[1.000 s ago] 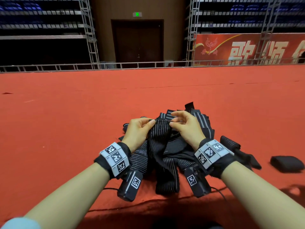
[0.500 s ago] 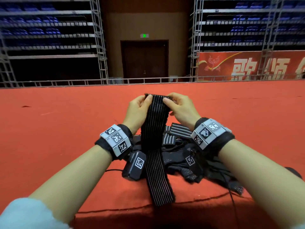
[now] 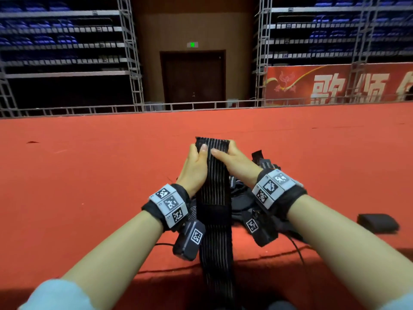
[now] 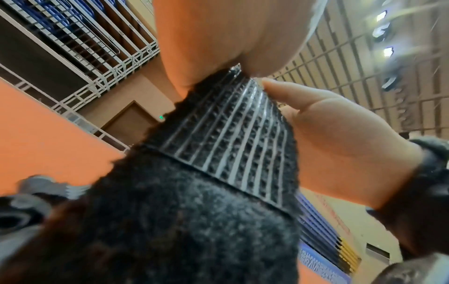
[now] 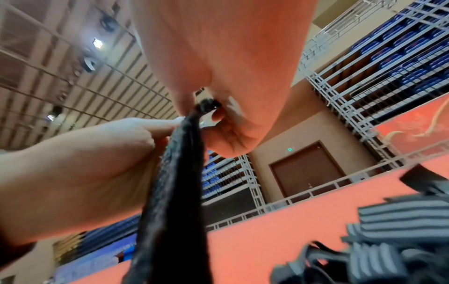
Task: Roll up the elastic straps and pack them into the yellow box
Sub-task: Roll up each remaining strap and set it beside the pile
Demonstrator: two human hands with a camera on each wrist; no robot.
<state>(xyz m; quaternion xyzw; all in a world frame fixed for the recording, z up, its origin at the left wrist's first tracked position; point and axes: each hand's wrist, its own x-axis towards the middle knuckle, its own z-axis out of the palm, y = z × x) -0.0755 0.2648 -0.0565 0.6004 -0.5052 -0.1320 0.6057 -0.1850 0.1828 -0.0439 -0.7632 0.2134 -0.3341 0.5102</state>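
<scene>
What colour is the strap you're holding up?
The strap is black with thin pale lengthwise stripes; the head view shows it best.

Head view downward; both wrist views upward, close on strap (image 3: 214, 186).

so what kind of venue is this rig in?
Probably an indoor arena or hall: retracted blue tiered seating on metal frames, a red carpeted stage floor with a railing, and a red banner.

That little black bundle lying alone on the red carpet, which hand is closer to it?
Right. The right hand is nearer the bundle; the left hand is farther away.
</scene>
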